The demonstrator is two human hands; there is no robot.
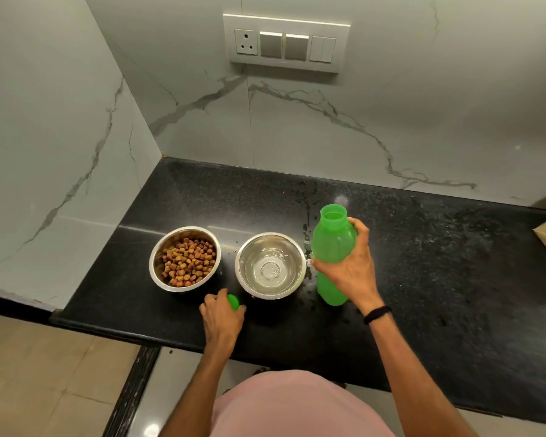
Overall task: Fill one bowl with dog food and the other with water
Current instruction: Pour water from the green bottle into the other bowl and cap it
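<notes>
Both fills look done. The steel bowl left of centre (183,229) holds a mound of brown dog kibble (188,261), and the steel bowl just beside it (270,234) holds clear water (270,271) over its bottom. What is in hand appears to be the closing-up step.

The green plastic bottle (333,244) stands upright and uncapped, right of the water bowl and close to its rim. The right hand (350,272) wraps its middle, fingers and thumb curled round the body. Whether its base rests on the black granite countertop (423,263) or hangs just above it cannot be told, nor how much water it holds.

The left hand (223,316) sits near the counter's front edge, between the bowls, fingers closed round the green cap (233,301).

The next move likely calls for bringing cap to mouth — seated square, then twisted while the right hand steadies the bottle.

Water droplets (306,234) lie between bowl and bottle — a wet, slick grip is possible. A switch panel (286,42) sits upper centre on the marble wall.
</notes>
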